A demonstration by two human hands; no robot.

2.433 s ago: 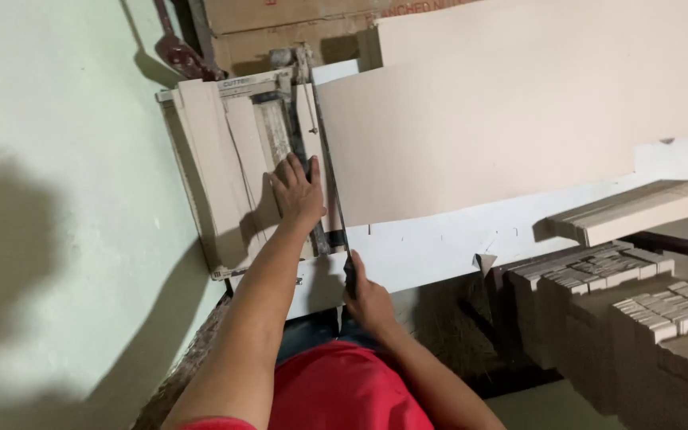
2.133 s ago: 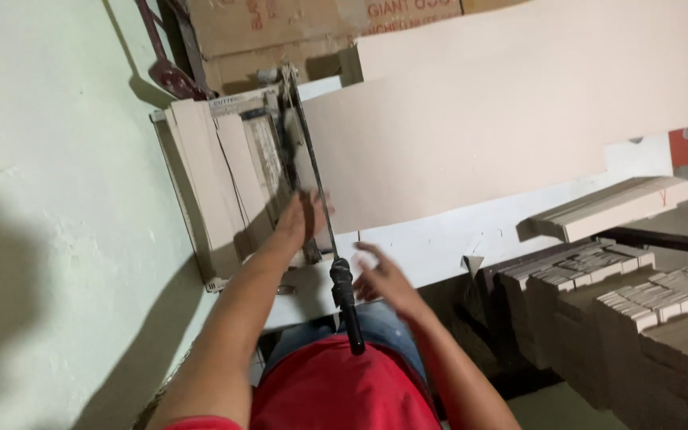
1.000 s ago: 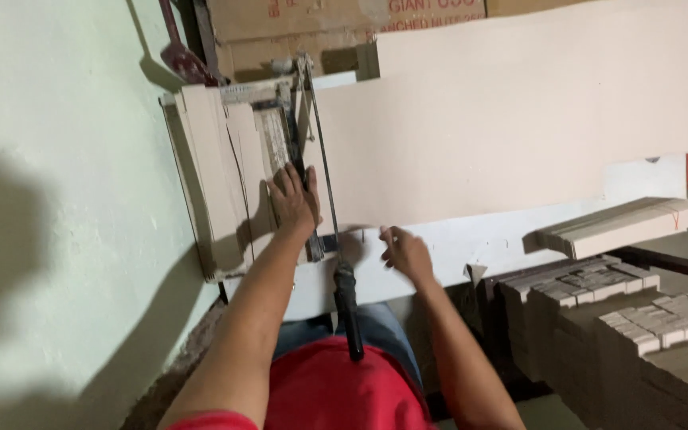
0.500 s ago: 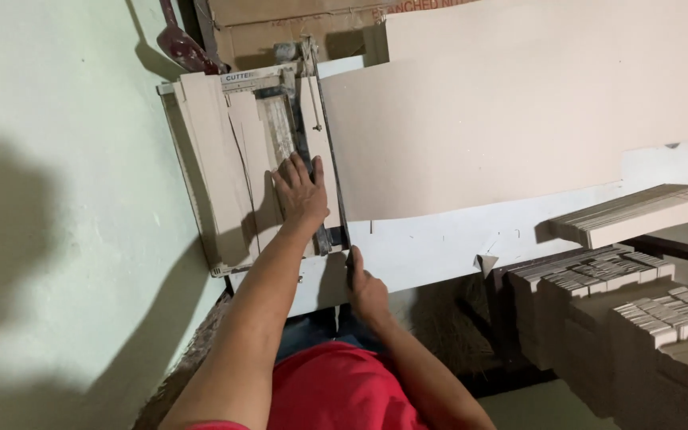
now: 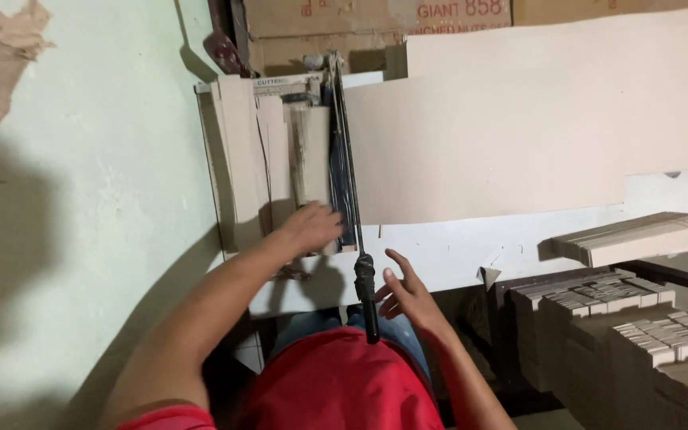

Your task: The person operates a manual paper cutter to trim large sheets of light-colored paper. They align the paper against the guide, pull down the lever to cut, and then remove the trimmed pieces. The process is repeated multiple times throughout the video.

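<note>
A paper cutter [image 5: 280, 84] sits on a white table [image 5: 455, 247] against the wall. Its blade arm is raised, with the black handle [image 5: 366, 299] pointing toward me. A large tan cardboard sheet [image 5: 503, 135] lies to the right of the blade. Cut tan strips [image 5: 268, 159] lie on the cutter bed to its left. My left hand [image 5: 312, 227] is blurred at the near end of those strips and touches them. My right hand [image 5: 404, 293] hovers just right of the handle, fingers spread, holding nothing.
A pale green wall [image 5: 81, 199] closes the left side. A stack of long strips [image 5: 639, 237] lies on the table's right end. Piles of small cut cardboard pieces [image 5: 646, 342] stand lower right. Cardboard boxes [image 5: 344, 24] stand behind the cutter.
My right hand has let go of the black handle and opened, and the blade arm has risen. My left hand slid back toward the near end of the cutter bed.
</note>
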